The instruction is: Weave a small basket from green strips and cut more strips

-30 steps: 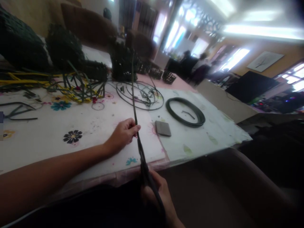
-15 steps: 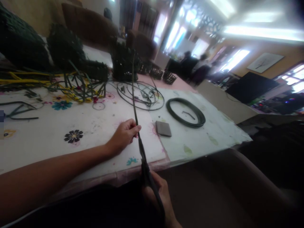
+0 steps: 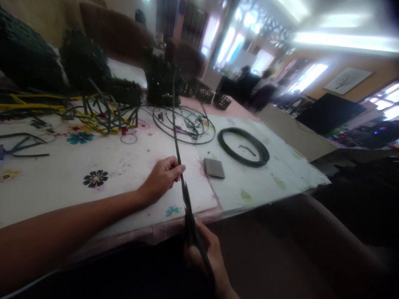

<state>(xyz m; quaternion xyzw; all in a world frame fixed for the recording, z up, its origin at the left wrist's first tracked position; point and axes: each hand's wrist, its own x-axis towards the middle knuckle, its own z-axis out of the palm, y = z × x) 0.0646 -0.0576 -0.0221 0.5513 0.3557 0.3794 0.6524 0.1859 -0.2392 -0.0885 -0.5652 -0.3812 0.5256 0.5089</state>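
My left hand (image 3: 162, 177) rests on the white flowered table cover (image 3: 102, 174) and pinches a long dark green strip (image 3: 175, 124) that runs away across the table. Below the table edge my right hand (image 3: 205, 257) is closed round dark scissors (image 3: 190, 220), whose blades point up along the strip just under my left fingers. A small grey flat block (image 3: 214, 168) lies just right of the strip.
A coil of dark green cord (image 3: 243, 146) and a looser wire ring (image 3: 183, 124) lie beyond. Dark woven baskets (image 3: 160, 81) and yellow and green strips (image 3: 93, 112) crowd the far left. People stand in the blurred background (image 3: 249, 85).
The scissors have crept slightly up along the strip toward my left fingers. Both hands otherwise hold their places.
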